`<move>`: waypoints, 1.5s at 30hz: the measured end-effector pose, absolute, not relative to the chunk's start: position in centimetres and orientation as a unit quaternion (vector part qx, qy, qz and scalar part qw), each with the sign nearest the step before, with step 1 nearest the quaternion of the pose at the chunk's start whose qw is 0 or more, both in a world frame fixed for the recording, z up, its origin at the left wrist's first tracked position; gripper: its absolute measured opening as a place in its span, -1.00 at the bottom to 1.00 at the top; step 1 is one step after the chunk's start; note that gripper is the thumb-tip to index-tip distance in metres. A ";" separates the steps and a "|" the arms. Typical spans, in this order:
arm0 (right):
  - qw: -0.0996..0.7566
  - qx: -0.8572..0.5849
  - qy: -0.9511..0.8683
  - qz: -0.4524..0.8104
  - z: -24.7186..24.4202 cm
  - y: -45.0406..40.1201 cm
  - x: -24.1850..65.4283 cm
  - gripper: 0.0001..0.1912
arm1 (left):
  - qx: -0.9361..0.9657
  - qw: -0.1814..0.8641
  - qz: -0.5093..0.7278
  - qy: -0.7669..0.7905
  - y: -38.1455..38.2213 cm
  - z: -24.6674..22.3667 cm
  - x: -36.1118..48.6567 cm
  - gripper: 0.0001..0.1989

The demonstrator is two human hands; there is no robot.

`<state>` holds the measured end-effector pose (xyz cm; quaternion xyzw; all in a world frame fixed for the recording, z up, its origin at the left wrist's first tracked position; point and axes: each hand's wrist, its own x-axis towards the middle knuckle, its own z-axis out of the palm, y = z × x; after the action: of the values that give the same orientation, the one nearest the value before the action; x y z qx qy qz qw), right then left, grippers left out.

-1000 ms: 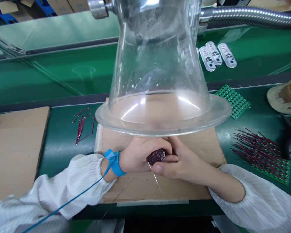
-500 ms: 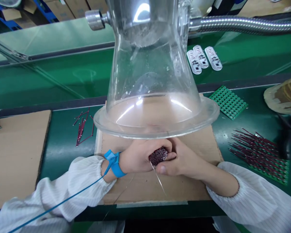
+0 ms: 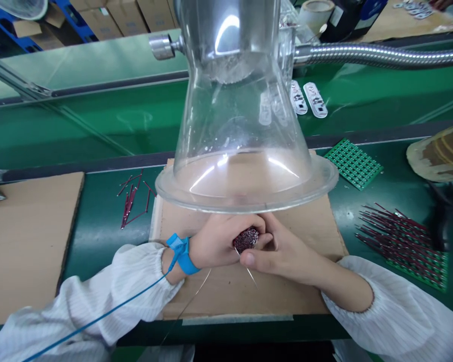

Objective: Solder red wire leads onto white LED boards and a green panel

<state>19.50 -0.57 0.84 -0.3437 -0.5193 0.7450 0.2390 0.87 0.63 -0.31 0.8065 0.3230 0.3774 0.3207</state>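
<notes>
Below the clear hood, my left hand (image 3: 221, 239) is closed around a tight bundle of thin dark red wires (image 3: 246, 240), its cut ends facing me. My right hand (image 3: 274, 246) is at the bundle's right side, fingers curled against it and the thumb by its lower edge. A thin silvery wire (image 3: 252, 278) hangs below the bundle and passes behind the right thumb. Another fine strand (image 3: 196, 294) curves down from under the left hand. A blue wrist strap (image 3: 183, 255) with a cord is on my left wrist. Cardboard (image 3: 302, 296) lies beneath both hands.
The clear hood (image 3: 245, 186) hangs just above the hands. Loose dark red wires (image 3: 130, 201) lie left. On the right are a green circuit panel (image 3: 353, 163), another panel (image 3: 434, 266) with many red wires, dark-handled pliers (image 3: 441, 216) and a tape-wrapped round object (image 3: 440, 153).
The view has shifted slightly. My right thumb has moved a little left and up, closer to the bundle, and now covers part of the silvery wire. Both hands stay on the bundle.
</notes>
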 end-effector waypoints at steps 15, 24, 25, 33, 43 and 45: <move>0.329 -0.319 -0.468 0.756 -0.4 -0.2 18.9 -0.30 | 0.798 0.389 0.349 0.299 0.3 -1.8 0.7 -0.89; 0.343 -0.316 -0.461 0.755 -1.2 -0.2 18.9 -0.21 | 0.817 0.335 0.328 0.336 0.4 -1.5 0.9 -0.90; 0.351 -0.319 -0.450 0.757 -1.2 -0.2 18.7 -0.23 | 0.817 0.333 0.320 0.345 0.5 -1.5 0.8 -0.89; 0.405 -0.387 -0.425 0.711 -0.5 -0.1 20.0 -0.43 | 0.794 0.371 0.328 0.352 1.2 -2.2 0.7 -0.54; 0.494 -0.607 -0.519 0.344 4.3 -1.7 36.7 -0.47 | 0.732 0.435 0.334 0.404 1.3 -2.0 0.9 -0.43; 0.487 -0.656 -0.534 0.217 4.8 -0.4 39.2 -0.50 | 0.721 0.462 0.315 0.409 1.1 -1.8 1.0 -0.43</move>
<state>39.24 -0.44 4.80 -0.6561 -0.5341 0.2171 0.4870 1.01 1.13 -1.76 0.7207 0.4094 0.3152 0.4622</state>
